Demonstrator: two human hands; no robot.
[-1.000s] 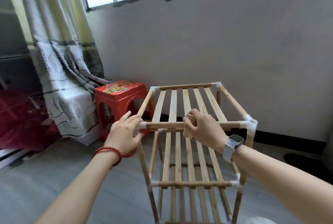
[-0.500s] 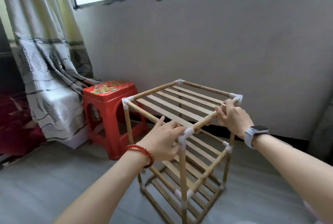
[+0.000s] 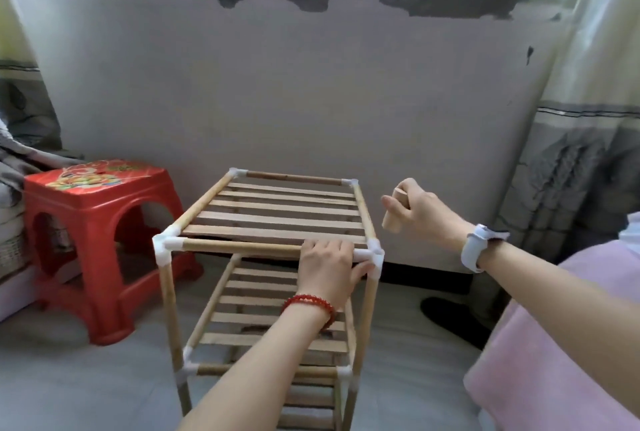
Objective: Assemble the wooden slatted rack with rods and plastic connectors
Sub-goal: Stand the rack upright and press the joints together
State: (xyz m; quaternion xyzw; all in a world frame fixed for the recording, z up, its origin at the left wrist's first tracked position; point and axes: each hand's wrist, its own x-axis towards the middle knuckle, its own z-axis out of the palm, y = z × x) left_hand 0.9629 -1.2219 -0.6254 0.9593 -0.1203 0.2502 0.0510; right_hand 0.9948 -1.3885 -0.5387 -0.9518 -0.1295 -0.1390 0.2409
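From the head camera, the wooden rack [image 3: 273, 222] stands upright on the floor in front of the wall, just beside a red stool [image 3: 93, 222], with its top slatted shelf framed by rods and white plastic connectors at the corners and further shelves visible below. The left hand [image 3: 327, 266] grips the near top rod right next to the near right connector [image 3: 374, 255], fingers curled over it, steadying the frame. The right hand [image 3: 420, 210] is raised clear of the rack, beside its right edge, closed round a short wooden block [image 3: 393, 214] held like a mallet — apparently ready to tap a joint home. To do this step well, the person would likely keep the left hand bracing the rod but with fingertips back from the connector, so a blow cannot catch them, and strike squarely down on the plastic corner rather than on the rod or slats — light, repeated taps should seat the post without splitting the plastic or skewing the frame; whether the joint is already fully seated cannot be told from here
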